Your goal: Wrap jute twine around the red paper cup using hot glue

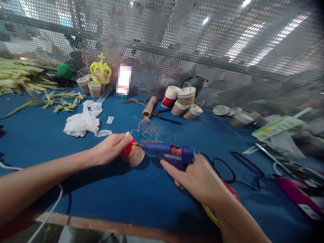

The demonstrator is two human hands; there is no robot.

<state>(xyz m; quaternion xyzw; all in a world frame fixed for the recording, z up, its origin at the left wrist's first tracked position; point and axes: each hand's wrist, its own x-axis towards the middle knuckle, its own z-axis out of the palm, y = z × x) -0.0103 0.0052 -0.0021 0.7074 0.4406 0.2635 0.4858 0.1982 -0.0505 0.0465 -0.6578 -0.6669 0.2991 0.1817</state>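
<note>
My left hand [111,148] is closed round the rim end of a red paper cup [133,153], which lies tilted above the table. Twine is wound round the cup's base end, and a red band stays bare near my fingers. A strand runs from the cup to a roll of twine [150,106] behind it. My right hand [192,172] grips a blue hot glue gun [168,152] by its handle. Its nozzle points left, at the bare red part of the cup, touching or nearly touching it. The trigger is hidden by my fingers.
Twine-wrapped cups [186,96] stand at the back, beside blue-handled pliers [168,118]. Crumpled white paper [82,123] lies left, near green husks [22,76] and a yellow crown [101,72]. Black cable [225,168] loops at the right. A perforated metal screen [152,44] closes the back.
</note>
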